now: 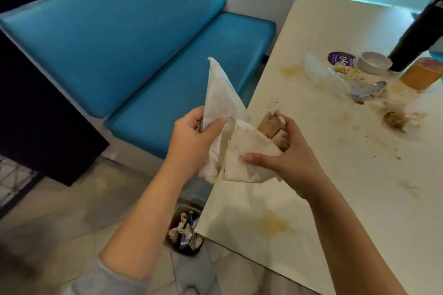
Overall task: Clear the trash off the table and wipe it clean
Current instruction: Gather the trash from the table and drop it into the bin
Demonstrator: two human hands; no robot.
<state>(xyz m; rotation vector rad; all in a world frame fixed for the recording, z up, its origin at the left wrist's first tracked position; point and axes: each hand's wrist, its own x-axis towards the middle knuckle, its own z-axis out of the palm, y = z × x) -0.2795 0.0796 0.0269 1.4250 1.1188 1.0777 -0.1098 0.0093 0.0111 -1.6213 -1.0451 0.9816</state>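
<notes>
A stained white paper wrapper (244,151) hangs over the left edge of the cream table (335,175), held by both hands. My left hand (191,136) grips its upright pointed flap. My right hand (285,151) pinches the lower fold and also holds brown soiled tissue (273,127). Further right on the table lie a clear plastic bag (321,74), a crumpled foil wrapper (366,91), a brown tissue wad (395,118) and a purple lid (340,58). Yellow stains (273,224) and crumbs mark the tabletop.
A small dark bin (184,232) full of wrappers stands on the tiled floor below the table's near-left corner. A blue bench (143,55) runs along the left. On the table's right are a white bowl (374,62), an orange cup (422,74) and a black object (417,31).
</notes>
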